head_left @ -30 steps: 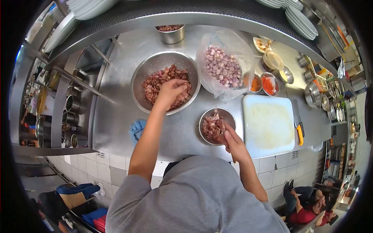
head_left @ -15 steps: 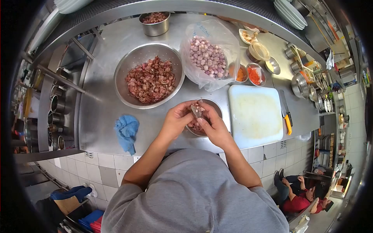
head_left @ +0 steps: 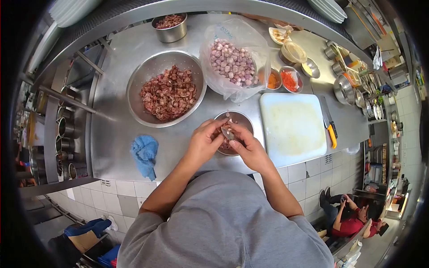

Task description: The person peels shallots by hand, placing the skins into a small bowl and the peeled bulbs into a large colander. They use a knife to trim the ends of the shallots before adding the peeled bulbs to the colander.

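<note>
Big steel colander (head_left: 135, 87) with a heap of reddish-brown, raggedy bits (head_left: 170, 94) sits ahead of the left grip (head_left: 203, 142), off to its outer side. Bag (head_left: 263, 58) of purple-white bulbs (head_left: 232, 62) is straight ahead of both. Smaller steel bowl (head_left: 245, 120) is right under left and right grip (head_left: 251, 150), fingertips nearly closed, pinching a small shiny greyish piece (head_left: 227, 132) between them, too blurry to ID.

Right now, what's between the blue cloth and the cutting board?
The head view shows, from cloth to board: bare counter, the left hand, then the small bowl and right hand.
</note>
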{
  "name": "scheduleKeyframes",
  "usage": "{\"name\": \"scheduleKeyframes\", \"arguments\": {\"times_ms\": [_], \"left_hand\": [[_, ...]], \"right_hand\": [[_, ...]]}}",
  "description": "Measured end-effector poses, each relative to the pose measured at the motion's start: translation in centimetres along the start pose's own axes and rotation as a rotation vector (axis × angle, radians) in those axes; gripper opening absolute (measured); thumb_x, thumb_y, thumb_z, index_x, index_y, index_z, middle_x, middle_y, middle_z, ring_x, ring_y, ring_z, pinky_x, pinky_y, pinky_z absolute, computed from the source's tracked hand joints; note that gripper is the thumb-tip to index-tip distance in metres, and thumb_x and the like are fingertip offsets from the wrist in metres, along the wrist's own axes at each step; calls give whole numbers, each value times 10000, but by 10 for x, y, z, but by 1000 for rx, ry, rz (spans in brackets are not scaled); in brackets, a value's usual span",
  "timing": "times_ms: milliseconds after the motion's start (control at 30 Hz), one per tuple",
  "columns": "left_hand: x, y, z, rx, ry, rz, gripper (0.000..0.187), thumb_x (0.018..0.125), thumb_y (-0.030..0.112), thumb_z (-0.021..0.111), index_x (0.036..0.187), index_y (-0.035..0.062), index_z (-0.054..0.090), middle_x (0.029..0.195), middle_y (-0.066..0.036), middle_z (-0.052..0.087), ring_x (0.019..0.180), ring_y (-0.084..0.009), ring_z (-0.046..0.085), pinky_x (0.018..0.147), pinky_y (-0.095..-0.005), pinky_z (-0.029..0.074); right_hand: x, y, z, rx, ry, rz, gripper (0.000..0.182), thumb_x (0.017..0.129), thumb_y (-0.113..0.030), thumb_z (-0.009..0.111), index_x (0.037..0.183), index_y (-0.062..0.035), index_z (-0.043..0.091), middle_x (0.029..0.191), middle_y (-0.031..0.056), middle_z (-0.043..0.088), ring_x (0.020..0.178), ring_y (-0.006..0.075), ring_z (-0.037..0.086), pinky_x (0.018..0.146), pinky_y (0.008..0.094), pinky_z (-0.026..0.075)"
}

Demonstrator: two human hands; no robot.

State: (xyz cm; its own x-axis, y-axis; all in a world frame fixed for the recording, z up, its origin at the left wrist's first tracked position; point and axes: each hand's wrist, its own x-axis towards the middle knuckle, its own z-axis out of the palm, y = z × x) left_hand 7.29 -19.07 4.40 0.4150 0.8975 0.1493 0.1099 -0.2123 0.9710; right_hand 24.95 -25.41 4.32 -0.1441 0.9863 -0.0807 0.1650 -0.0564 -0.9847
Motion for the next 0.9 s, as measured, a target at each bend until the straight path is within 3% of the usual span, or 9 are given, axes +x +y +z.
{"name": "scheduleKeyframes", "arguments": {"times_ms": [300, 367, 400, 467, 500, 567, 800, 867, 900], "left_hand": [[-5, -13, 16, 51, 28, 38, 299, 841, -9, 632, 1140, -27, 622, 926, -102, 613, 782, -169, 644, 695, -268, 534], [-5, -15, 19, -48, 29, -4, 272, 851, -9, 634, 1123, -30, 626, 939, -86, 616, 800, -157, 635, 710, -261, 530], [-4, -15, 20, -261, 36, -67, 234, 864, -12, 628, 1098, -30, 632, 958, -63, 614, 826, -142, 623, 725, -257, 526], [-3, -20, 22, -476, 41, -133, 197, 877, -16, 623, 1072, -30, 638, 977, -39, 612, 853, -127, 610, 741, -254, 522], [-2, -25, 21, -471, 9, -136, 245, 887, -9, 625, 1131, -2, 617, 973, -32, 609, 871, -111, 605, 694, -230, 509], [-3, -30, 21, -467, -21, -140, 296, 897, -3, 626, 1190, 27, 596, 970, -24, 606, 888, -96, 600, 648, -207, 496], [-2, -32, 11, -732, -45, -332, 248, 912, 13, 587, 1152, 39, 530, 995, -54, 620, 810, -119, 634, 605, -211, 483], [-1, -33, 9, -805, -3, -372, 238, 916, 18, 579, 1146, 40, 520, 996, -61, 622, 792, -127, 639, 605, -217, 490], [0, -31, 9, -850, 10, -375, 234, 920, 29, 581, 1145, 46, 518, 997, -59, 623, 794, -126, 639, 605, -219, 496]], "right_hand": [[5, 0, 11, 157, 137, -3, 316, 964, -64, 547, 1261, -14, 450, 1158, 119, 616, 1057, 179, 605, 943, 311, 462], [6, -4, 13, 558, 145, 78, 231, 991, -119, 524, 1206, -59, 462, 975, 54, 608, 841, 103, 587, 730, 241, 503], [5, -6, 10, 558, 148, 78, 231, 991, -119, 524, 1206, -59, 462, 975, 54, 608, 841, 103, 587, 730, 241, 503], [2, -9, 2, 761, 32, 219, 191, 1011, -184, 502, 1184, -110, 471, 805, -10, 506, 660, 41, 449, 511, 175, 387], [2, -10, 3, 760, 35, 220, 191, 1011, -184, 502, 1184, -110, 471, 805, -10, 506, 660, 41, 449, 511, 175, 387], [2, -10, 8, 770, 76, 247, 184, 1017, -219, 492, 1179, -134, 475, 752, -37, 428, 595, 32, 344, 437, 166, 266], [5, 0, 8, 704, 145, 239, 194, 1006, -190, 516, 1180, -116, 472, 802, -30, 494, 641, 31, 412, 489, 173, 335], [5, 4, 10, 520, 216, 201, 348, 1002, -143, 513, 1331, -80, 420, 1000, 24, 582, 830, 72, 537, 689, 216, 463], [5, 1, 11, 520, 214, 203, 348, 1002, -143, 513, 1331, -80, 420, 1000, 24, 582, 830, 72, 537, 689, 216, 463]]}}
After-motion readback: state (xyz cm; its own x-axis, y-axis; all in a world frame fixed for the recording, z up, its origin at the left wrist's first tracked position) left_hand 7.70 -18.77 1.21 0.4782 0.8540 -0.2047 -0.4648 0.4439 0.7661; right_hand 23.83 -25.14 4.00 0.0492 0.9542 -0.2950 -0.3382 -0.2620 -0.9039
